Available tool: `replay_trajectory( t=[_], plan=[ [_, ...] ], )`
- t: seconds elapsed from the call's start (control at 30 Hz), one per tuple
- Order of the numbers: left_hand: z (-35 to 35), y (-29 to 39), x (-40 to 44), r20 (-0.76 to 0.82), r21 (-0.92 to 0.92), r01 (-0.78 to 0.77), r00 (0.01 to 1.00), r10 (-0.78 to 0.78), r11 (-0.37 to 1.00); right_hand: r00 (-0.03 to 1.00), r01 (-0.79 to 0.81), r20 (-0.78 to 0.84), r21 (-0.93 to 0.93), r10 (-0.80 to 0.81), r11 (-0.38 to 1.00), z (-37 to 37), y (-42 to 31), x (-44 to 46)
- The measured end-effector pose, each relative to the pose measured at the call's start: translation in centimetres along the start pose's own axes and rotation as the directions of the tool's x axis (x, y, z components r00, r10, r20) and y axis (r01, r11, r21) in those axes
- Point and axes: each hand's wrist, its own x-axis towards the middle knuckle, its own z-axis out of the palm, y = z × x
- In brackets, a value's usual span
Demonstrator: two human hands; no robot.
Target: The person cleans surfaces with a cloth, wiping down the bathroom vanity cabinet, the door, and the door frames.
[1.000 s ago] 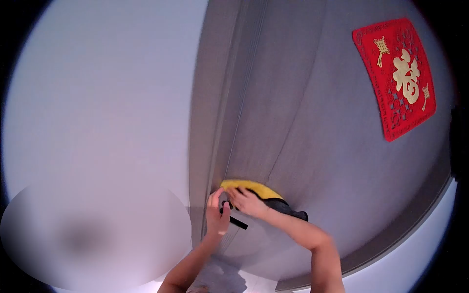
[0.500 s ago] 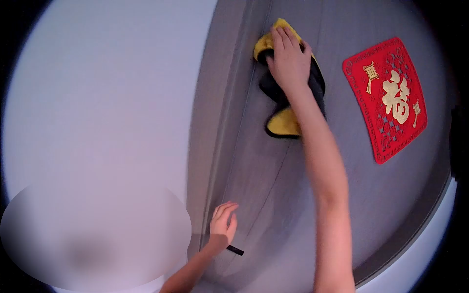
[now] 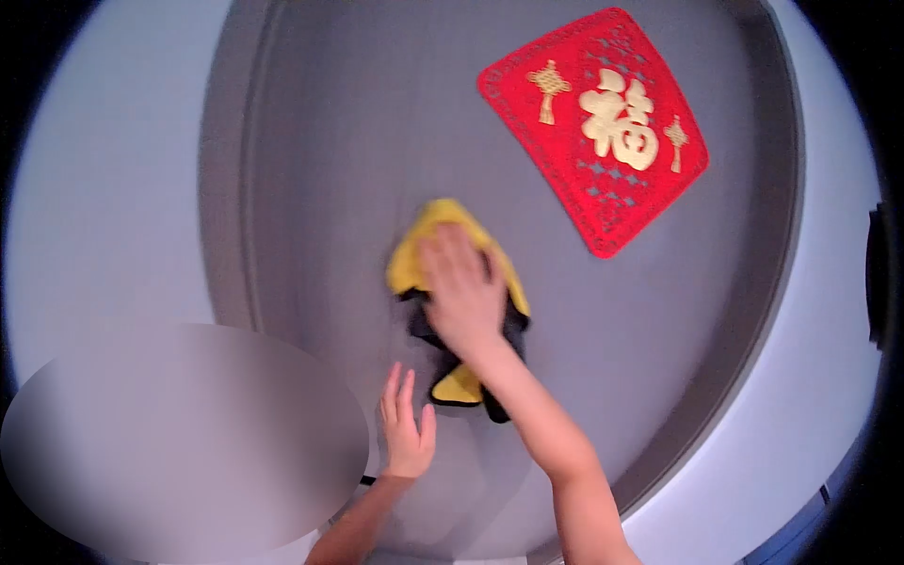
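Note:
A yellow and black cloth (image 3: 424, 250) lies against the grey door (image 3: 348, 169), its lower part hanging in folds. My right hand (image 3: 464, 290) presses flat on the cloth, fingers stretched out and slightly blurred. Below and to the left of the cloth is my left hand (image 3: 406, 431), raised with its fingers apart and nothing in it.
A red diamond-shaped decoration (image 3: 574, 160) with gold characters is on the door at the upper right. A dark door handle (image 3: 368, 480) shows partly behind my left wrist. Pale wall (image 3: 122, 188) borders the grey frame (image 3: 223, 188).
My right hand and the cloth went up the door from beside the handle, then across it towards the decoration. My left hand came away from the handle area. The view has shifted to the right.

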Motion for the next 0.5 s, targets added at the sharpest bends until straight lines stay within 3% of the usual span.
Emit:
replay_trajectory(
  t=[0.17, 0.27, 0.33, 0.37, 0.43, 0.5],
  plan=[
    [3.4, 0.8, -2.8, 0.083, -0.178, -0.018, 0.996, 0.034, 0.984, 0.929, -0.327, -0.229, -0.136, 0.292, 0.935, -5.3, 12.4, -12.6],
    [2.5, 0.5, -4.5, 0.129, -0.162, 0.004, 0.991, 0.017, 0.987, 0.758, -0.582, -0.471, -0.172, 0.452, 0.795, -7.5, 19.2, -17.4],
    [1.5, 0.5, -4.5, 0.134, -0.065, -0.017, 0.991, 0.026, 0.998, 0.327, -0.909, -0.649, -0.016, 0.687, 0.417, -7.4, 20.9, -17.3],
    [1.7, 0.4, -4.4, 0.119, -0.049, -0.096, 0.988, 0.101, 0.994, 0.019, -0.993, -0.573, 0.084, 0.819, 0.081, -7.4, 21.3, -16.5],
    [2.6, 1.4, -4.0, 0.154, -0.099, -0.145, 0.975, 0.159, 0.985, 0.14, -0.99, -0.586, -0.063, 0.798, 0.127, -6.1, 19.2, -15.1],
    [4.8, 2.8, -3.6, 0.174, -0.152, -0.195, 0.96, 0.22, 0.969, 0.438, -0.887, -0.519, -0.115, 0.734, 0.448, -3.9, 14.3, -13.4]
  ],
)
